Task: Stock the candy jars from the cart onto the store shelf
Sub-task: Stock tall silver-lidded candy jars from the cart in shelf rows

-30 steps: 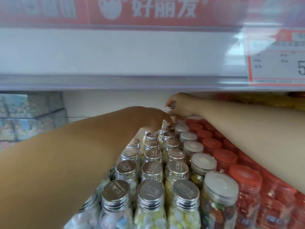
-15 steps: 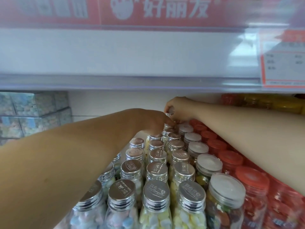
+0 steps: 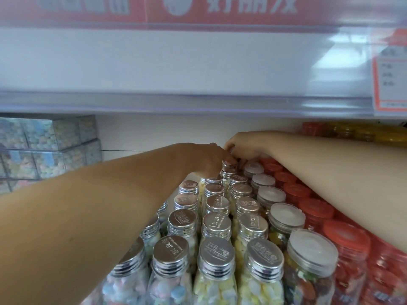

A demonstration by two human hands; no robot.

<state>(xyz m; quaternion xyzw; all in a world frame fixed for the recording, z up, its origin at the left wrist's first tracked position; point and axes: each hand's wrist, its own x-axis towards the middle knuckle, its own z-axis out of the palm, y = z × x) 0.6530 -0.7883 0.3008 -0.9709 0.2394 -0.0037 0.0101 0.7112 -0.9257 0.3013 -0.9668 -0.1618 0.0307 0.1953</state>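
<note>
Store shelf is plain white at the back, with a red banner across 12 o'clock and a price tag up at 2. Your silver-capped candy jars stand in tidy rows from 6 o'clock up to the middle, all packed with pastel sweets.

Both your arms reach in over them. Your left hand comes in from 8 o'clock, fingertips bunched down round the cap of the back jar, which stands upright at the far end of its row. Your right hand comes in from 3 o'clock, curled tight against the left one just above that cap. Honestly can't tell if it's gripping anything.

Frosted-lid jars sit just beside the silver ones toward 4, and red-lid jars run beyond those, under your right forearm. Clear boxes of pastel candy are stacked at 9.
</note>
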